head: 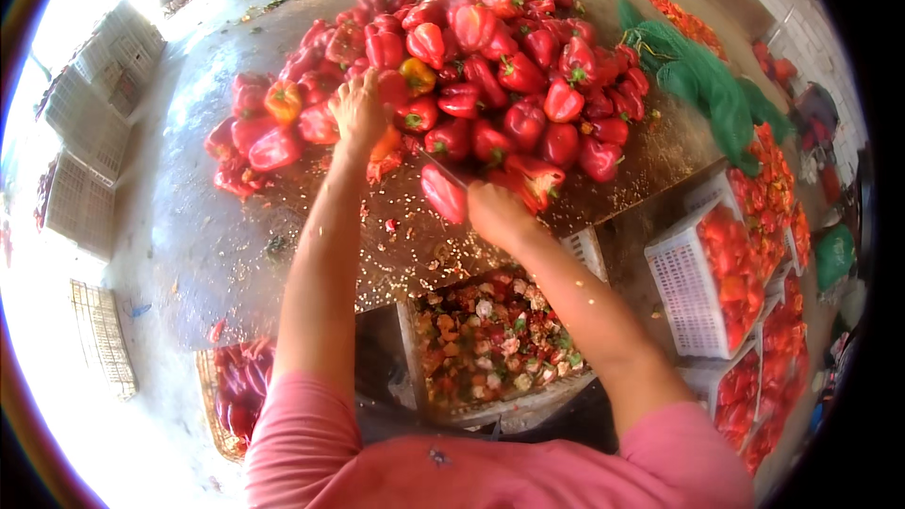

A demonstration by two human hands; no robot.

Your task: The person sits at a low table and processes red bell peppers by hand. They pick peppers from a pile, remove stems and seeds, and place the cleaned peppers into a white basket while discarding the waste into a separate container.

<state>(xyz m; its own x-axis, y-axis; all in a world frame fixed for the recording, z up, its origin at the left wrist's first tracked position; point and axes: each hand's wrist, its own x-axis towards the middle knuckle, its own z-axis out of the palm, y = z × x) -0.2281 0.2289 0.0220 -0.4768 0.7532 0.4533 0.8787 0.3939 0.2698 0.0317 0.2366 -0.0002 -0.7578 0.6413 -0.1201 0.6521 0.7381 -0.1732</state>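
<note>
A heap of red bell peppers [488, 85] covers the middle of a brown work table [297, 219]. My left hand [359, 109] reaches onto the near left side of the heap, its fingers over a red pepper [393, 88]; whether they grip it is hidden. An orange pepper piece [385, 143] shows beside that wrist. In my right hand [500, 212] is a knife, its thin blade [444, 168] pointing up and left. A whole red pepper [443, 194] lies just left of this fist, by the blade. To the right of the knife sits a cut-open pepper [534, 180].
Below the table edge stands a crate of cores and scraps [495, 346]. White crates of cut red peppers [689, 283] stand at right, a basket of dark red peppers [244, 382] at lower left. Green netting [707, 85] lies on the table's right; stacked crates [88, 124] stand far left.
</note>
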